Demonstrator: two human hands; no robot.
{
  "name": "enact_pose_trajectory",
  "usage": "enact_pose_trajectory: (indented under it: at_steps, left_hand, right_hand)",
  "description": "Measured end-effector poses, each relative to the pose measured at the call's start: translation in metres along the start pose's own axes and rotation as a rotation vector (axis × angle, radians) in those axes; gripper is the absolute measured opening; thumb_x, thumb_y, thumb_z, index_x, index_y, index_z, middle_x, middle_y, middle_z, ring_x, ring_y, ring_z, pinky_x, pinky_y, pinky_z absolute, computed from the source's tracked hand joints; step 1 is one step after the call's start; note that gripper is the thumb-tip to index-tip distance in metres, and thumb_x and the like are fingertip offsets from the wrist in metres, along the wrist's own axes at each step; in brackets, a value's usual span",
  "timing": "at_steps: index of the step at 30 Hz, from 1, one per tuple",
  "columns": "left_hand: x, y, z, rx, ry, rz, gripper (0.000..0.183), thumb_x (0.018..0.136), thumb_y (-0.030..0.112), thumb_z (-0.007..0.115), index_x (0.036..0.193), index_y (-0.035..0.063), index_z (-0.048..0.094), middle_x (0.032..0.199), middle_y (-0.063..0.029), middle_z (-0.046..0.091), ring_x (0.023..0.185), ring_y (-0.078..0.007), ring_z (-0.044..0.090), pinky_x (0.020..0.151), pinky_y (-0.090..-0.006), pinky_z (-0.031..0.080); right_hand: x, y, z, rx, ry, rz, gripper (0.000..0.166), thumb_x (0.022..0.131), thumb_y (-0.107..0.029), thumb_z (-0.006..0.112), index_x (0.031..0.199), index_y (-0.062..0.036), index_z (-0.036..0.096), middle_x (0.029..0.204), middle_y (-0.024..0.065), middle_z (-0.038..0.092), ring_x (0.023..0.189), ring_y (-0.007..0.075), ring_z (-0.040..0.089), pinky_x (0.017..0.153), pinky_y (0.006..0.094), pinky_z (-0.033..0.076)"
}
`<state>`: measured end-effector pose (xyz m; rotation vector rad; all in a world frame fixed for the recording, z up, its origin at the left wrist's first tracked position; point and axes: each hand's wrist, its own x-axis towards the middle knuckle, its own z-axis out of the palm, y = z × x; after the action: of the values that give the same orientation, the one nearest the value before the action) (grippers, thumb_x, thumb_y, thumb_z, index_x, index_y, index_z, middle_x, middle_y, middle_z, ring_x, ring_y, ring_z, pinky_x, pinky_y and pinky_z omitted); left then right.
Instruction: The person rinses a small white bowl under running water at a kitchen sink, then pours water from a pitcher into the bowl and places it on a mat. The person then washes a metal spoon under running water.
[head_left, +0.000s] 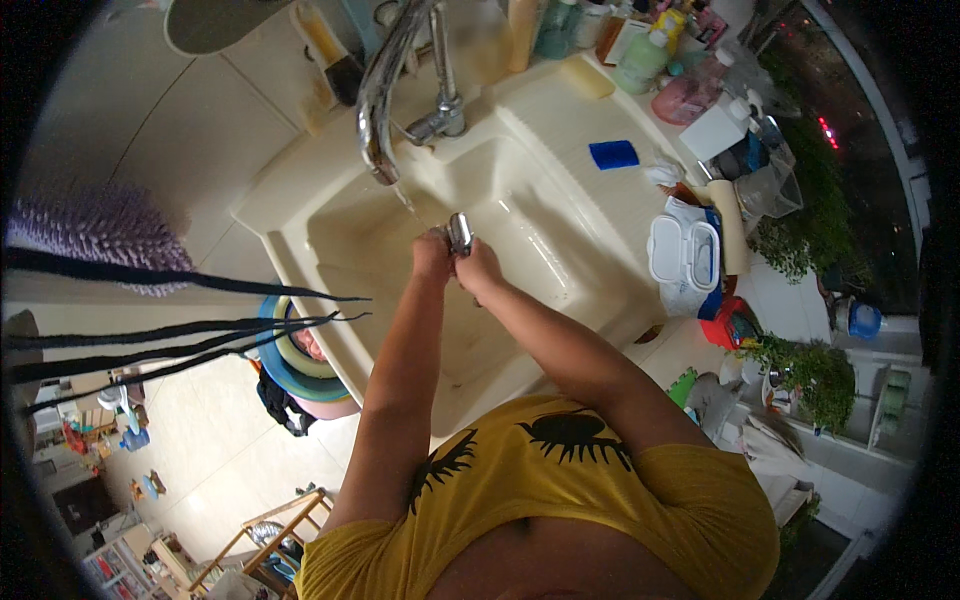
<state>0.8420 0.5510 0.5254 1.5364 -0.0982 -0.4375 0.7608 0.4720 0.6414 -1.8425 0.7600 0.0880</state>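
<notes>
Over a cream laundry sink (559, 199), my left hand (433, 256) and my right hand (480, 266) meet around a small shiny metal object (460, 233). Its exact kind is unclear, and the fingers hide its lower part. My right hand grips it from the right. The left hand is curled against its other side, beside the thin stream of water (406, 201). That stream runs from a chrome faucet (384, 161) above the basin. Both forearms reach in over the sink's near edge.
A blue sponge or cloth (613, 155) and a bar of soap (588, 78) lie on the ribbed ledge. Pump bottles (642, 63) and a wipes pack (684, 255) line the right side. Dark cords (187, 277) hang at left, above stacked basins (296, 360).
</notes>
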Motion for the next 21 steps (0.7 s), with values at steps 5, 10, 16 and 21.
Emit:
enact_pose_trajectory:
  at_steps: [5, 10, 16, 21]
  left_hand:
    - [-0.011, 0.017, 0.002, -0.148, 0.086, -0.151, 0.021, 0.085, 0.014, 0.041, 0.083, -0.0003, 0.056, 0.062, -0.0089, 0.054, 0.048, -0.0205, 0.052, 0.046, -0.0320, 0.042]
    - [0.005, 0.012, -0.004, 0.521, 0.127, 0.084, 0.019, 0.085, 0.013, 0.045, 0.079, 0.0002, 0.057, 0.065, -0.0096, 0.057, 0.052, -0.0205, 0.055, 0.047, -0.0304, 0.043]
    - [-0.010, 0.035, 0.009, -0.373, 0.060, -0.215, 0.011, 0.085, 0.008, 0.046, 0.083, 0.0025, 0.056, 0.064, -0.0091, 0.057, 0.050, -0.0210, 0.055, 0.044, -0.0329, 0.046]
    - [-0.030, 0.065, 0.005, -0.725, -0.162, -0.427, 0.011, 0.087, 0.010, 0.044, 0.093, 0.0039, 0.052, 0.065, -0.0079, 0.055, 0.046, -0.0188, 0.051, 0.035, -0.0330, 0.042]
  right_hand:
    - [-0.005, -0.003, 0.003, 0.248, -0.138, 0.164, 0.006, 0.079, 0.000, 0.043, 0.082, -0.0035, 0.046, 0.060, 0.0053, 0.050, 0.044, 0.0113, 0.043, 0.035, 0.0256, 0.031]
    - [0.005, 0.020, 0.017, 0.225, -0.082, 0.059, 0.004, 0.082, 0.000, 0.043, 0.084, -0.0039, 0.044, 0.060, 0.0045, 0.048, 0.043, 0.0107, 0.040, 0.034, 0.0256, 0.029]
    - [-0.002, -0.001, -0.001, 0.402, -0.151, 0.197, 0.002, 0.083, -0.002, 0.045, 0.083, -0.0037, 0.044, 0.061, 0.0053, 0.047, 0.041, 0.0113, 0.040, 0.035, 0.0250, 0.030]
    - [-0.005, -0.010, -0.015, 0.646, -0.297, 0.290, 0.003, 0.083, -0.002, 0.045, 0.084, -0.0050, 0.045, 0.063, 0.0048, 0.048, 0.045, 0.0109, 0.041, 0.038, 0.0248, 0.031]
